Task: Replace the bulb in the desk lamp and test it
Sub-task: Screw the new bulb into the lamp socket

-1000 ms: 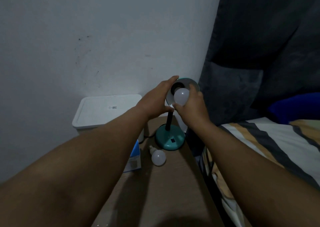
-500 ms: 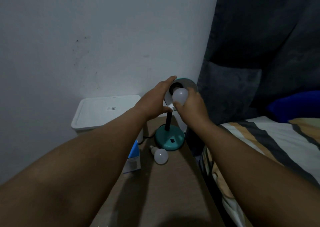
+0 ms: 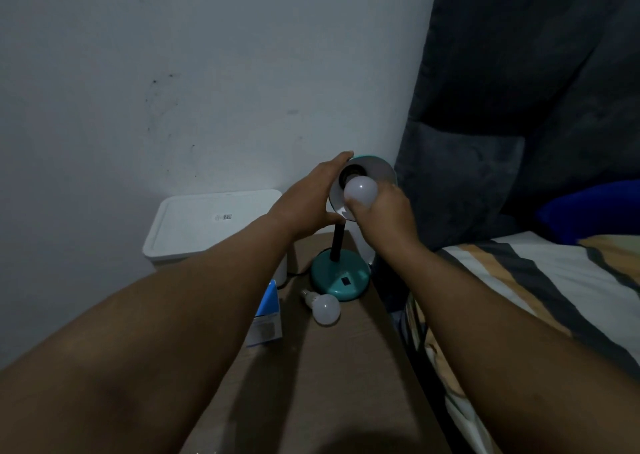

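Note:
A teal desk lamp stands at the back of a brown table, its round base [image 3: 341,278] below a black stem. Its shade [image 3: 379,171] is tilted with the opening facing me. My left hand [image 3: 308,204] grips the shade's left rim. My right hand [image 3: 384,216] holds a white bulb [image 3: 360,192] at the dark socket inside the shade; whether its thread is seated is hidden. A second white bulb [image 3: 323,308] lies on the table in front of the base.
A blue and white bulb box [image 3: 268,318] lies left of the loose bulb, partly under my left forearm. A white lidded bin [image 3: 207,221] stands against the wall. A bed with a striped sheet [image 3: 536,280] borders the table [image 3: 329,384] on the right.
Both hands stay on the lamp. The bulb in my right hand has shifted slightly at the socket, and my fingers have changed their grip around it.

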